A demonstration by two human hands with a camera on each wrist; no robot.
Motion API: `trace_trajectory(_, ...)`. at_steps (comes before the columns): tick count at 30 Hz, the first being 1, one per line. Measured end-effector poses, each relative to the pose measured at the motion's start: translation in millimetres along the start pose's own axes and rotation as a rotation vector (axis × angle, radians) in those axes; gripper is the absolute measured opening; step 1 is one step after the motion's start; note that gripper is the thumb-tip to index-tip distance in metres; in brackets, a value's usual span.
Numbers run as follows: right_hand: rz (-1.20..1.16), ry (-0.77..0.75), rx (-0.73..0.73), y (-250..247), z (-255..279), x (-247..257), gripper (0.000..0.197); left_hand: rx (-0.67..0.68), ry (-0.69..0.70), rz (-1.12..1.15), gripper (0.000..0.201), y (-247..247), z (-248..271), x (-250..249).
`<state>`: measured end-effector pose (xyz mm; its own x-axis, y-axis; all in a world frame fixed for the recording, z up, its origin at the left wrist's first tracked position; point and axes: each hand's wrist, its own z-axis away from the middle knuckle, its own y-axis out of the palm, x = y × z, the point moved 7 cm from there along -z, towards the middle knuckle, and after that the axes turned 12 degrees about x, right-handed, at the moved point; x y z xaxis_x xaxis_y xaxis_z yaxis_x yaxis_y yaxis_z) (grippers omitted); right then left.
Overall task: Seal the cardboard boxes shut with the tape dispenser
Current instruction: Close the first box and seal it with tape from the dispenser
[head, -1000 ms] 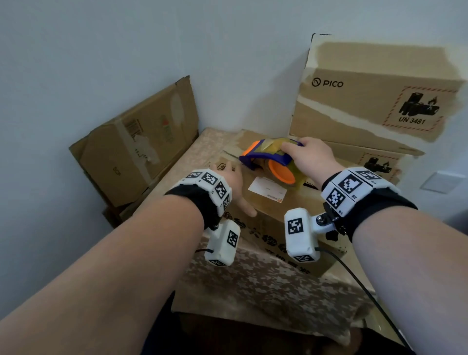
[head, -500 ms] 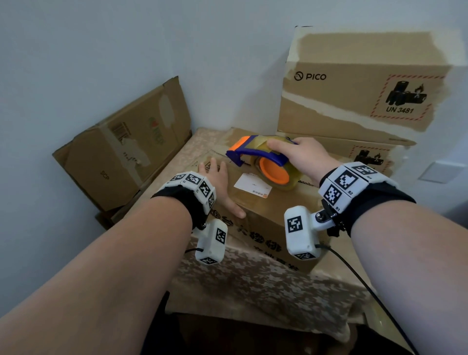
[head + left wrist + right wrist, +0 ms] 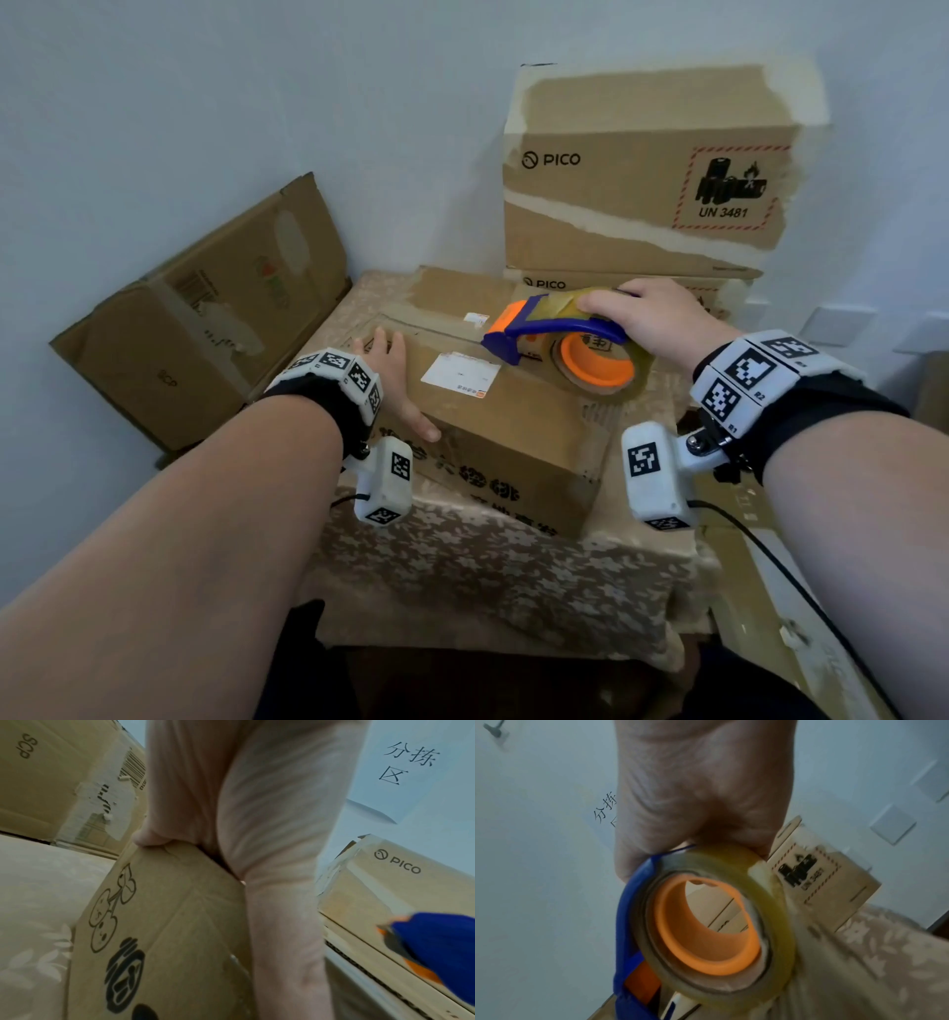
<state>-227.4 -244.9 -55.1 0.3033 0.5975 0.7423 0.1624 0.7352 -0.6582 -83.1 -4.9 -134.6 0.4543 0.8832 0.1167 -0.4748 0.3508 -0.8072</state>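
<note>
A closed cardboard box (image 3: pixel 513 411) with black print and a white label lies on the cloth-covered table (image 3: pixel 488 575). My left hand (image 3: pixel 395 380) lies flat on the box's left top edge, fingers straight; the left wrist view shows the palm (image 3: pixel 244 821) pressing on that box (image 3: pixel 159 923). My right hand (image 3: pixel 652 318) grips the blue and orange tape dispenser (image 3: pixel 560 344) with its clear tape roll, held over the right part of the box top. In the right wrist view the fingers (image 3: pixel 700 801) curl over the tape dispenser (image 3: pixel 706 929). A shiny tape strip runs along the top seam.
Two stacked PICO boxes (image 3: pixel 642 169) stand at the back right against the wall. A flattened, tilted cardboard box (image 3: pixel 205 318) leans at the left beside the table. A cable (image 3: pixel 801 586) hangs from my right wrist camera.
My right hand has drawn the tape dispenser toward me and to the right along the box top. My left hand has stayed pressed on the box's left edge.
</note>
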Motion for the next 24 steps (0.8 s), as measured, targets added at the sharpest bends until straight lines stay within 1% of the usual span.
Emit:
trace_trajectory(4, 0.071, 0.019, -0.016, -13.9, 7.5, -9.7, 0.038, -0.013, -0.004, -0.027, 0.149, -1.4, -0.9, -0.7)
trace_trajectory(8, 0.15, 0.018, -0.012, -12.1, 5.8, -9.4, 0.043, -0.018, -0.025, -0.043, 0.15, -2.2, 0.5, -2.8)
trace_trajectory(12, 0.209, 0.025, -0.032, -9.8, 5.4, -8.8, 0.045, -0.004, -0.046, -0.081, 0.15, -5.1, 11.4, -17.0)
trace_trajectory(14, 0.209, 0.031, -0.038, -9.1, 6.0, -8.8, 0.045, -0.007, -0.087, -0.093, 0.143, -9.9, 18.9, -28.2)
trace_trajectory(17, 0.195, 0.033, -0.052, -8.5, 6.8, -9.3, 0.045, 0.034, -0.137, -0.123, 0.128, -11.2, 35.1, -45.8)
trace_trajectory(18, 0.187, 0.033, -0.057, -8.4, 7.1, -10.0, 0.044, 0.045, -0.133, -0.147, 0.125, -10.5, 38.2, -50.6)
trace_trajectory(20, 0.164, 0.043, -0.067, -8.9, 7.1, -12.7, 0.043, 0.053, -0.079, -0.155, 0.131, -7.6, 40.6, -58.8)
trace_trajectory(22, 0.129, 0.054, -0.072, -9.2, 9.7, -14.2, 0.043, 0.066, 0.012, -0.096, 0.139, -4.1, 38.2, -66.5)
trace_trajectory(24, 0.075, 0.055, -0.078, -9.3, 13.3, -15.9, 0.042, 0.101, 0.068, -0.055, 0.141, 0.0, 38.1, -73.8)
